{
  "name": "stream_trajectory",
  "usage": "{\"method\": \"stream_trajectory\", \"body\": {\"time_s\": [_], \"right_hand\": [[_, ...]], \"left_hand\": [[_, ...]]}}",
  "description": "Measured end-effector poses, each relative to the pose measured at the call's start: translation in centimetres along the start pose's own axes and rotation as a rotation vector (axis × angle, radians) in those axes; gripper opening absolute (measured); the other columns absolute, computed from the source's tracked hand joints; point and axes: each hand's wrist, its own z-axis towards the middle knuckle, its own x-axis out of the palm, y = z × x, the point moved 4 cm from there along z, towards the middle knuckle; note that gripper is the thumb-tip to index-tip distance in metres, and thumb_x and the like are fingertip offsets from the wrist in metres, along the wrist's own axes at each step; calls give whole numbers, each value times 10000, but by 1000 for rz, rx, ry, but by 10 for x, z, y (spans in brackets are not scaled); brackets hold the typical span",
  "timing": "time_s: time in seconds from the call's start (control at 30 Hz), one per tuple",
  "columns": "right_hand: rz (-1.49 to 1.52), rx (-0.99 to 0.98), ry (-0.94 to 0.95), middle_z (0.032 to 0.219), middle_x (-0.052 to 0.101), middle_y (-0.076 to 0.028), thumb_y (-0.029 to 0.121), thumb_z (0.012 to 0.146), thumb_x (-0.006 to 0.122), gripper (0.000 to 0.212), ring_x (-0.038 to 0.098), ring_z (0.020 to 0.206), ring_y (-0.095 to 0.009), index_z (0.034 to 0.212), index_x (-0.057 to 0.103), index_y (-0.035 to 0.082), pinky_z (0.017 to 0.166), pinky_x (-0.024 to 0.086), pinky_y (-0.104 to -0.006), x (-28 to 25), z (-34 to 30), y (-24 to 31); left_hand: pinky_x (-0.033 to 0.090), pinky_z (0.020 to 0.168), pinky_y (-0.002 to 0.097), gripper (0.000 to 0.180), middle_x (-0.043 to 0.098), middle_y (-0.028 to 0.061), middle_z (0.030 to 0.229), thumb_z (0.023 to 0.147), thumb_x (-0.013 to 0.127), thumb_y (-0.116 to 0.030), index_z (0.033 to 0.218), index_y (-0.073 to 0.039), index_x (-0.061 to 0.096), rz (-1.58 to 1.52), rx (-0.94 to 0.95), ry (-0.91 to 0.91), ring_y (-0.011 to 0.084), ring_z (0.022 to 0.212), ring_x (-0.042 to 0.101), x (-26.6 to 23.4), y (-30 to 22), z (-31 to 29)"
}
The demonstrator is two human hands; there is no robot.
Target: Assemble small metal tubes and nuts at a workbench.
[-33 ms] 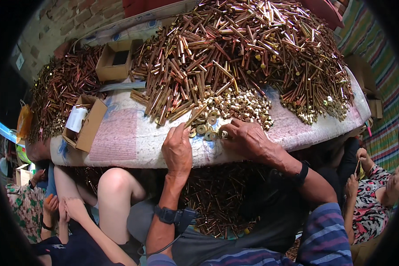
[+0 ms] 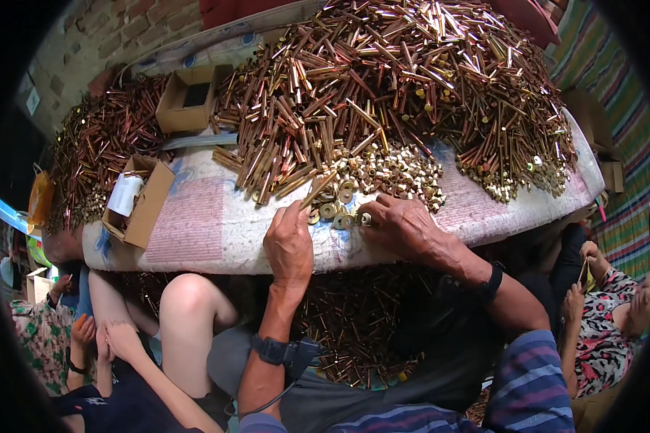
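Nothing visibly changed — by the desk's (image 2: 184, 227) near edge, the left hand (image 2: 290, 247) stays pinched on a tube (image 2: 321, 188), the right hand (image 2: 408, 229) on a pale cap (image 2: 366, 219); work unadvanced.

Left grip (image 2: 290, 242) holds brown tube (image 2: 320, 188); right grip (image 2: 406, 225) pinches pale cap (image 2: 366, 219) near washers (image 2: 328, 210).

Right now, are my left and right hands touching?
Apart: the head view shows round metal discs and patterned cloth between the left hand and the right hand.
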Motion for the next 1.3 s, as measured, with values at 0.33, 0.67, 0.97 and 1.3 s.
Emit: {"method": "stream_trajectory", "body": {"time_s": [0.33, 0.67, 0.97, 1.3], "right_hand": [[209, 104, 28, 838, 609, -193, 226, 837, 736, 295, 640, 790, -410, 918, 529, 32, 659, 494, -493, -6, 1, -2], [427, 35, -144, 716, 613, -152, 177, 890, 728, 235, 632, 644, -327, 904, 569, 5, 582, 483, -424, -10, 1, -13], [1238, 404, -133, 760, 676, -30, 239, 931, 750, 279, 621, 612, -73, 1043, 686, -9, 482, 466, -212, -35, 15, -12], [1484, 427, -115, 780, 663, -24, 205, 942, 734, 266, 609, 625, -65, 1078, 706, -22, 516, 474, -215, -27, 17, -9]], "left_hand": [[535, 742, 429, 232, 676, 165, 992, 903, 659, 1, 1135, 13, 671, 11, -11, 16, 367, 883, 678, 0, -1, -3], [512, 691, 364, 206, 658, 152, 936, 945, 653, -33, 1137, 39, 680, -219, -114, -9, 249, 788, 654, -3, 9, -2], [471, 640, 364, 202, 627, 124, 814, 959, 654, -62, 1139, 26, 684, -277, -78, 137, 221, 699, 588, -13, -10, -2], [398, 488, 216, 235, 625, 24, 831, 997, 639, -104, 1194, 9, 699, -413, -59, 242, 45, 568, 495, -12, -24, -9]]}}
